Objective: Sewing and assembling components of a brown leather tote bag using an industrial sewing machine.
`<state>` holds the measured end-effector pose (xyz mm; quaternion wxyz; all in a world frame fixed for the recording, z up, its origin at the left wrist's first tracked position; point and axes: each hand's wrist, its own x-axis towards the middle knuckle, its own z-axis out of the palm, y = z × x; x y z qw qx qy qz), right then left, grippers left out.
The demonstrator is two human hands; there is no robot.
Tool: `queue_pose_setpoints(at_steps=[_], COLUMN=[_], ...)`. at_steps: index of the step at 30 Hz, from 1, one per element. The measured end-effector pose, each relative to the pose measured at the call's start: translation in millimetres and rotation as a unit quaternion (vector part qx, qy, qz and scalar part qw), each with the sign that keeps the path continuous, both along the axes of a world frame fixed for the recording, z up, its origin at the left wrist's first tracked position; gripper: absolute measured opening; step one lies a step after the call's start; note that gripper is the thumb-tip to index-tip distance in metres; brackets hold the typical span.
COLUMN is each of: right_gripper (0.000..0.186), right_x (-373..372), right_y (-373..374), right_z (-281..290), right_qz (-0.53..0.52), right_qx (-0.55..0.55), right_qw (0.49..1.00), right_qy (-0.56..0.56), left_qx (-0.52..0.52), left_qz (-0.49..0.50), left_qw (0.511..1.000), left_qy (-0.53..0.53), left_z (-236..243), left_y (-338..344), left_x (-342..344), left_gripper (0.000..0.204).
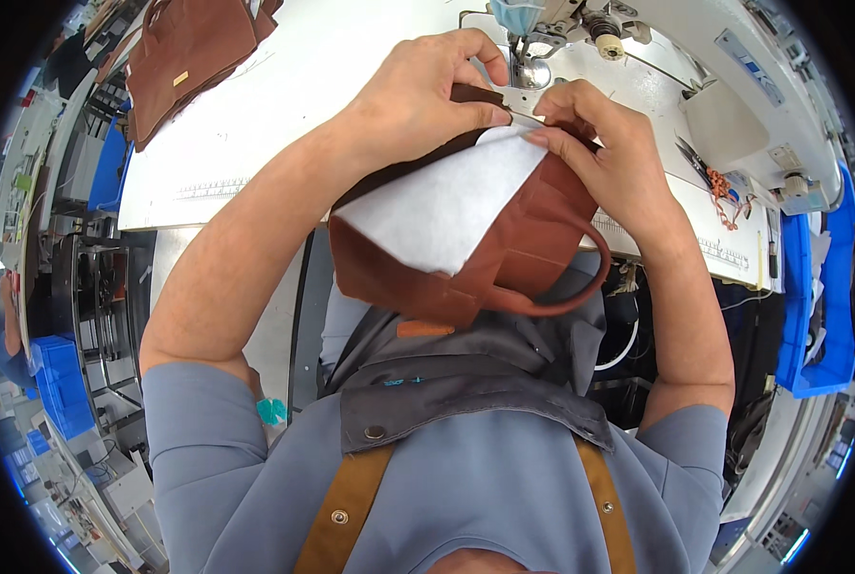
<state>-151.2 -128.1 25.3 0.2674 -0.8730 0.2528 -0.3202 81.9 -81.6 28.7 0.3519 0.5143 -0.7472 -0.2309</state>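
A reddish-brown handbag [532,239] with a curved handle lies tilted at the table's front edge, over my lap. A white sheet [446,196], paper or lining, covers part of it, and a dark brown edge shows along its far side. My left hand [427,96] pinches that far edge between thumb and fingers, close to the sewing machine's presser foot [531,73]. With thumb and bent fingers, my right hand [604,139] grips the same edge a little to the right. Both hands hide parts of the edge, and the bag's inside is mostly hidden.
Several flat brown bag pieces [193,72] are stacked at the table's far left. The sewing machine [743,77] stands at the back right. Scissors [697,165] and orange thread [727,203] lie to the right. Blue bins [824,316] hang past the table's right end.
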Motion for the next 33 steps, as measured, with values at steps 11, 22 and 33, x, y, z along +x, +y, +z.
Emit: queue_pose_setpoints(at_steps=[11,22,33], right_gripper=[0.019,0.017,0.015], right_x=[-7,-7,-7], right_y=[-78,-89,-90], right_z=[-32,-33,-32], right_qz=[0.056,0.010,0.001], right_qx=[-0.179,-0.168,-0.179], right_qw=[0.975,0.978,0.976], right_qy=[0.118,0.124,0.121], left_qx=[-0.143,-0.120,-0.129], left_qz=[0.120,0.103,0.119], left_qw=[0.977,0.985,0.981], left_qy=[-0.106,-0.072,-0.081], left_z=[-57,-60,-60], left_y=[-66,-93,-95], left_x=[-15,-3,-4], left_gripper=[0.017,0.017,0.022])
